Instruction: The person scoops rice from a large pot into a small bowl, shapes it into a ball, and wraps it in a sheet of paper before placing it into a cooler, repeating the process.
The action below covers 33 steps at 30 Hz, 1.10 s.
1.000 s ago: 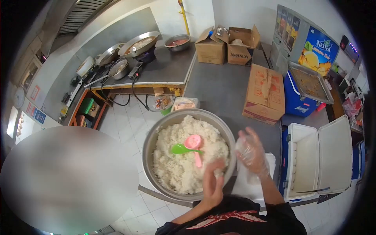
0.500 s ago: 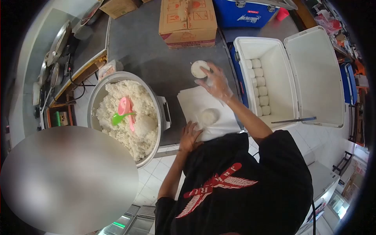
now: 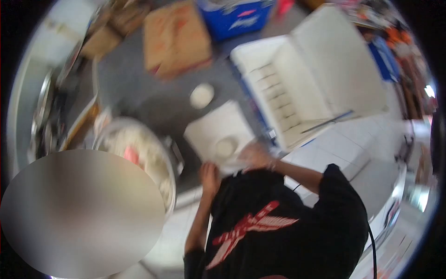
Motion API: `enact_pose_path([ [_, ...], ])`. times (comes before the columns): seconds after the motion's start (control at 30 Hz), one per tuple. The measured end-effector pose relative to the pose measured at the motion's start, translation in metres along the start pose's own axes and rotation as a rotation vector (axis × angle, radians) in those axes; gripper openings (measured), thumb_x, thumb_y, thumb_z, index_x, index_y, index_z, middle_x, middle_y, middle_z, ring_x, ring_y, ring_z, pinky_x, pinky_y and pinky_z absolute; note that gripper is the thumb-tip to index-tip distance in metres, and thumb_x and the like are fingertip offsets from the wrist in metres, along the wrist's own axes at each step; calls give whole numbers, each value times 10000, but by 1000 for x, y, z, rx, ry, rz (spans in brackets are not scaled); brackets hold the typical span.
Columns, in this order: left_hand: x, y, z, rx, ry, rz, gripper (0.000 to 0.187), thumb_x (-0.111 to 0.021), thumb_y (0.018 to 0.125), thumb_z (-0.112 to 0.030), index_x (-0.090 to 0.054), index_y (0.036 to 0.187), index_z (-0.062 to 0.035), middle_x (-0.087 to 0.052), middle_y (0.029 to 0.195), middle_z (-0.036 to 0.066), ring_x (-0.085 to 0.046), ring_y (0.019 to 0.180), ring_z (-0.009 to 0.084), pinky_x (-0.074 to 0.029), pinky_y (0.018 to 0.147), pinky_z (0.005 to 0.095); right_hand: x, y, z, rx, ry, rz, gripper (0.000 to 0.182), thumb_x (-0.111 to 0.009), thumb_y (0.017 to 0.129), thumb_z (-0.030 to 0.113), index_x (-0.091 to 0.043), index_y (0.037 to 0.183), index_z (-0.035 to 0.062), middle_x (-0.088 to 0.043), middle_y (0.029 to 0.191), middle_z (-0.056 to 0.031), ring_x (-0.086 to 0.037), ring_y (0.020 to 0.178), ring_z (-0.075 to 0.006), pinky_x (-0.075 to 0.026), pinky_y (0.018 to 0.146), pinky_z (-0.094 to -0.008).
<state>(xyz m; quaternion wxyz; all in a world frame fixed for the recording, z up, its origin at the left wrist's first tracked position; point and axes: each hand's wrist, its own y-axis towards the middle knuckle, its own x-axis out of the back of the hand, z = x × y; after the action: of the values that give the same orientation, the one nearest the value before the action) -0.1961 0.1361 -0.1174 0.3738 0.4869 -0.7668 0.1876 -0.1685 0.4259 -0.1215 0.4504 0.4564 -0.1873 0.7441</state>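
Note:
The view is blurred by motion. A stack of white paper sheets [image 3: 211,130] lies on the grey counter, with a round mound of rice [image 3: 226,147] on its near part. My left hand [image 3: 210,175] is at the sheets' near left corner. My right hand [image 3: 256,156], in a clear plastic glove, is at the near edge just right of the rice mound. The blur hides whether either hand grips the paper. A small round white cup [image 3: 202,95] stands alone on the counter beyond the sheets.
A big metal pot of cooked rice [image 3: 163,153] with a pink scoop [image 3: 132,154] stands to the left. An open white cooler [image 3: 278,88] holding rows of wrapped rice portions sits to the right. A cardboard box [image 3: 175,37] and a blue cooler [image 3: 234,18] lie farther back.
My right hand has left the small cup on the counter and come back to the near edge of the paper by the rice mound. The view has swung and blurred.

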Motion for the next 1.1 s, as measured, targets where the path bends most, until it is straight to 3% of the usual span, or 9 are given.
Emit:
enact_pose_path([
  [0.03, -8, 1, 3, -159, 26, -158, 166, -618, 820, 8, -589, 982, -10, -593, 989, 199, -549, 991, 444, -429, 853, 537, -32, 0, -3, -258, -160, 254, 269, -666, 872, 364, -747, 865, 107, -688, 871, -114, -643, 913, -322, -477, 848, -503],
  [0.07, -10, 0, 10, -76, -26, -10, 182, -632, 805, -2, -581, 980, -1, -588, 981, 213, -551, 981, 443, -426, 856, 539, -38, -8, -4, -103, -457, 76, 190, -642, 814, 259, -677, 719, 99, -643, 737, -91, -637, 825, -314, -482, 795, -484],
  [0.1, -14, 4, 10, -71, -30, 11, 208, -655, 824, -84, -591, 1007, -8, -595, 1029, 203, -553, 1042, 429, -418, 919, 565, -102, -17, -20, -334, -524, -49, 127, -639, 723, 230, -675, 778, 122, -648, 868, -108, -626, 892, -304, -493, 841, -480],
  [0.13, 6, 9, -22, -189, 177, -86, 268, -692, 834, -193, -598, 1015, -19, -595, 1073, 176, -545, 1100, 402, -401, 967, 592, -63, -8, -21, 39, -116, -410, 236, -596, 846, 242, -596, 698, 58, -608, 697, -130, -628, 704, -326, -503, 685, -501],
  [0.2, 16, 8, -35, -276, 244, 23, 326, -729, 822, -303, -618, 1015, -64, -588, 1093, 150, -534, 1135, 372, -395, 984, 593, -76, -5, -33, 129, 54, -438, 255, -587, 857, 249, -614, 754, 17, -605, 700, -172, -622, 669, -353, -508, 670, -522],
  [0.3, 5, 9, -24, -389, 177, 21, 297, -761, 806, -264, -636, 1024, -107, -602, 1078, 128, -552, 1084, 351, -413, 951, 563, -51, 3, -23, -140, -28, 33, 238, -656, 803, 261, -687, 747, 32, -649, 741, -170, -636, 719, -364, -502, 676, -515],
  [0.43, 5, 17, -17, -464, 49, 61, 136, -734, 801, -79, -692, 930, -91, -642, 910, 95, -596, 863, 333, -456, 783, 511, -28, 10, -22, 39, -26, 46, 267, -671, 794, 231, -659, 664, -2, -641, 659, -213, -642, 603, -388, -507, 548, -489],
  [0.67, 14, 23, -28, -241, -175, 221, 156, -722, 834, -118, -709, 752, 14, -665, 750, 159, -650, 688, 362, -509, 646, 460, -11, 21, -14, 15, -83, 237, 312, -699, 807, 317, -720, 709, 20, -689, 720, -199, -677, 664, -363, -532, 635, -480],
  [1.1, -6, 50, 18, 474, -298, 764, 297, -831, 795, -276, -806, 954, -26, -776, 806, 107, -724, 703, 166, -561, 692, 331, -22, 19, -33, -63, 125, 277, 419, -639, 917, 397, -745, 841, -1, -702, 834, -239, -670, 754, -407, -510, 729, -512],
])
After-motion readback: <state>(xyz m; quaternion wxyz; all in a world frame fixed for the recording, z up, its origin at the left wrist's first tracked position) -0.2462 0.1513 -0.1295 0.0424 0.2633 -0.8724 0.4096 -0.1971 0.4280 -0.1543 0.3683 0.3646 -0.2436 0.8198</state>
